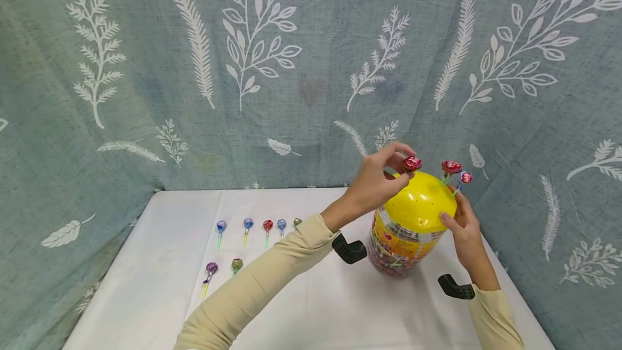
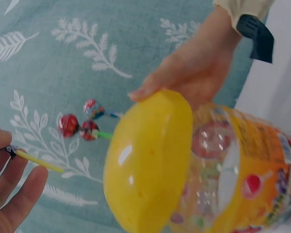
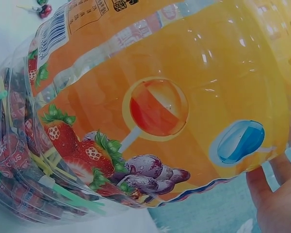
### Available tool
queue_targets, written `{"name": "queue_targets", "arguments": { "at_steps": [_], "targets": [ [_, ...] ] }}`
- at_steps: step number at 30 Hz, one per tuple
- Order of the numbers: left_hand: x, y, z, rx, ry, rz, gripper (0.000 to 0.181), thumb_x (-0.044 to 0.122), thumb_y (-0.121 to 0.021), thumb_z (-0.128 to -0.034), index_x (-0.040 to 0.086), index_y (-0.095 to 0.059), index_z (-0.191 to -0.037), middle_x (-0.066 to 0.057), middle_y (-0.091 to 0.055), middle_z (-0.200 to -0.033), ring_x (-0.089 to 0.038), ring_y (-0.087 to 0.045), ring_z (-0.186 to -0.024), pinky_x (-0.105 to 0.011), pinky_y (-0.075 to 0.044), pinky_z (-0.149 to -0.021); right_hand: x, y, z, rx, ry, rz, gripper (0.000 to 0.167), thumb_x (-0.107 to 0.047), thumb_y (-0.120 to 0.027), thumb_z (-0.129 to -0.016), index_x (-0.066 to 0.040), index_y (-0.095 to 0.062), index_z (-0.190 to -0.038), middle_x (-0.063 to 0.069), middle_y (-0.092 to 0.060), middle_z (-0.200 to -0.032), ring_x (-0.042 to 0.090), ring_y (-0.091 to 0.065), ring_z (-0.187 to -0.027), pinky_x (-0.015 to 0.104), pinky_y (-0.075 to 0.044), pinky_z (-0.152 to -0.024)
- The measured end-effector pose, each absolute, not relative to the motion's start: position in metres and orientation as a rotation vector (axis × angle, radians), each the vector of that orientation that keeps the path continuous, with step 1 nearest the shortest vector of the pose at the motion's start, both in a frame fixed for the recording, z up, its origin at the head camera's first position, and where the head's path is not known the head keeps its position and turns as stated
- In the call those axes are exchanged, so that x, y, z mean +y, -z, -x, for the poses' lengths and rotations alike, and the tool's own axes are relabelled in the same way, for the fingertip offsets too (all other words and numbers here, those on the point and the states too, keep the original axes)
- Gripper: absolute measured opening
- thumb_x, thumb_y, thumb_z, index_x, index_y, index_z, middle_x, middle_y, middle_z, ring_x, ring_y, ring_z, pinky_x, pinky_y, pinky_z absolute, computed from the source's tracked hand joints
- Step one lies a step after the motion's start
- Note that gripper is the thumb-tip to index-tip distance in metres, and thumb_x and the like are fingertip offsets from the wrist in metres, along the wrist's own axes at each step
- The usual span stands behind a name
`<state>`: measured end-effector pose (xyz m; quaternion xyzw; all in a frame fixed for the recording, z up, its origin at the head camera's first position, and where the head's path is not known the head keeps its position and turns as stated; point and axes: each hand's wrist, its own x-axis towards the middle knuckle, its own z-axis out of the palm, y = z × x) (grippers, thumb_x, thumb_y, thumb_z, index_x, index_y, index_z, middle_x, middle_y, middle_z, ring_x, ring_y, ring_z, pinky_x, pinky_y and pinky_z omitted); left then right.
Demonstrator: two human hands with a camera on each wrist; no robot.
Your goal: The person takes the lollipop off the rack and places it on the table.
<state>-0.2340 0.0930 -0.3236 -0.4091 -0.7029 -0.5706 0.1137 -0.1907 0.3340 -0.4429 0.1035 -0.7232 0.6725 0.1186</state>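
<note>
In the head view my left hand (image 1: 376,180) pinches a lollipop (image 1: 412,163) with a red wrapper, above the left side of the jar's yellow lid (image 1: 420,201). Its yellow stick (image 2: 41,161) points toward the lid in the left wrist view, a little apart from it. My right hand (image 1: 466,231) grips the right side of the clear candy jar (image 1: 403,239), thumb on the lid's edge. Lollipops in red wrappers (image 1: 451,167) and one in a blue-and-red wrapper (image 1: 466,177) stand in the lid. The jar holds many wrapped lollipops (image 3: 19,160) low down.
On the white tabletop (image 1: 180,215), left of the jar, several lollipops lie in a row, among them a red one (image 1: 268,226). Nearer the front lie a purple one (image 1: 211,269) and a green one (image 1: 236,265). A patterned curtain (image 1: 311,123) surrounds the table.
</note>
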Motion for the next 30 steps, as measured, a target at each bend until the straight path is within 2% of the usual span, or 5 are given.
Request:
{"name": "queue_targets", "arguments": {
  "at_steps": [6, 9, 13, 20, 30],
  "targets": [
    [0.065, 0.331, 0.229, -2.085, 1.707, 1.134, 0.031, -0.006, -0.061, -0.0850, 0.001, -0.055, -0.114, -0.016, -0.067, -0.094, -0.024, -0.063, -0.079, -0.030, -0.054, -0.066, 0.334, 0.444, 0.193, -2.080, -1.984, -0.362, 0.059, -0.003, -0.046, -0.096, -0.014, -0.023, -0.150, 0.004, -0.033, -0.147, 0.011, -0.041, -0.123, 0.014, -0.039, -0.094],
    [0.051, 0.328, 0.220, -2.128, 1.719, 1.092, 0.029, -0.007, -0.060, -0.0855, -0.003, -0.054, -0.113, -0.019, -0.066, -0.094, -0.027, -0.063, -0.080, -0.030, -0.054, -0.067, 0.334, 0.444, 0.193, -2.077, -1.985, -0.358, 0.059, -0.003, -0.047, -0.096, -0.014, -0.023, -0.149, 0.004, -0.033, -0.147, 0.012, -0.041, -0.123, 0.014, -0.039, -0.095],
    [0.035, 0.330, 0.210, -2.174, 1.736, 1.043, 0.027, -0.006, -0.061, -0.0860, -0.003, -0.054, -0.112, -0.019, -0.066, -0.094, -0.028, -0.064, -0.080, -0.025, -0.053, -0.067, 0.334, 0.444, 0.192, -2.090, -1.976, -0.338, 0.058, -0.003, -0.046, -0.096, -0.015, -0.024, -0.149, 0.004, -0.035, -0.145, 0.012, -0.042, -0.121, 0.013, -0.039, -0.094],
    [0.017, 0.344, 0.207, -2.187, 1.769, 0.985, 0.026, -0.006, -0.062, -0.0858, -0.002, -0.055, -0.111, -0.019, -0.066, -0.094, -0.028, -0.063, -0.083, -0.038, -0.055, -0.067, 0.336, 0.445, 0.191, -2.101, -1.960, -0.343, 0.059, -0.002, -0.045, -0.097, -0.016, -0.023, -0.150, 0.004, -0.036, -0.144, 0.014, -0.043, -0.119, 0.013, -0.040, -0.094],
    [-0.008, 0.361, 0.197, -2.219, 1.828, 0.875, 0.027, -0.005, -0.062, -0.0856, -0.003, -0.056, -0.112, -0.018, -0.066, -0.096, -0.029, -0.064, -0.085, -0.037, -0.054, -0.067, 0.334, 0.445, 0.190, -2.093, -1.970, -0.339, 0.059, -0.003, -0.045, -0.096, -0.017, -0.024, -0.149, 0.006, -0.035, -0.145, 0.014, -0.044, -0.119, 0.013, -0.040, -0.094]
  ]
}}
